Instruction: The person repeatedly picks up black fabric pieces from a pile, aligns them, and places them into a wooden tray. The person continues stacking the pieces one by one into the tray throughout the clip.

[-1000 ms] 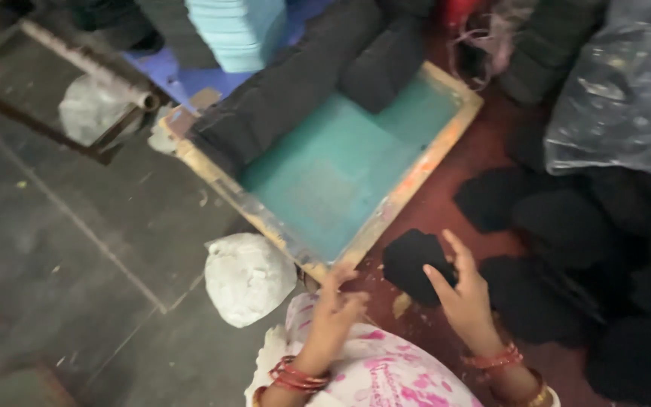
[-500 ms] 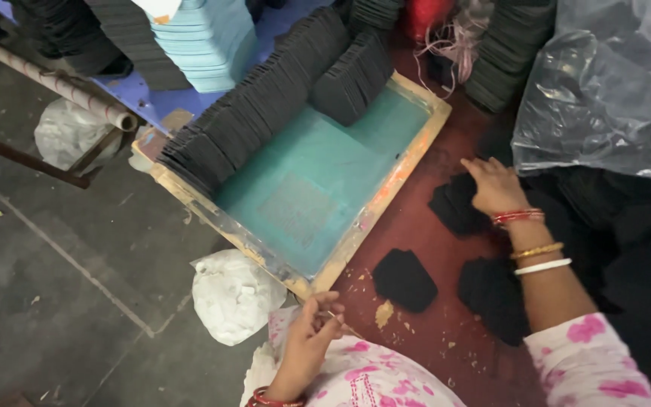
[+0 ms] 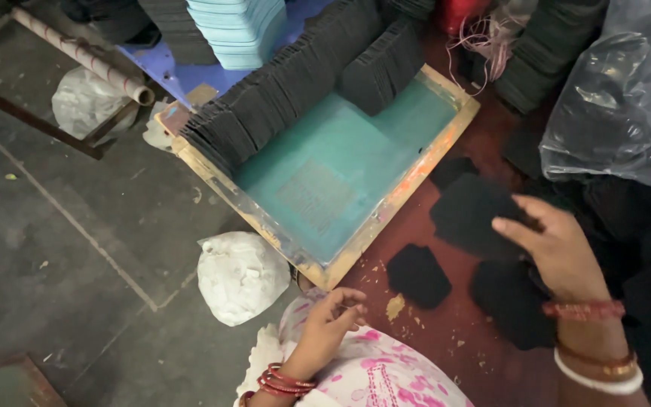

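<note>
The right hand [image 3: 559,245] pinches a black fabric piece [image 3: 470,212] between thumb and fingers, holding it over the dark red surface [image 3: 446,339] just off the wooden printing frame [image 3: 397,197]. The left hand [image 3: 331,316] is loosely curled and holds nothing, resting by the frame's near corner. Another black piece [image 3: 417,275] lies flat between the hands. A white bundle [image 3: 239,275] sits on the floor beside the frame.

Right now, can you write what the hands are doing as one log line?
right hand: holding flat black cloth piece | left hand: empty, curled over pink floral lap | nearby: teal wooden-framed printing screen
</note>
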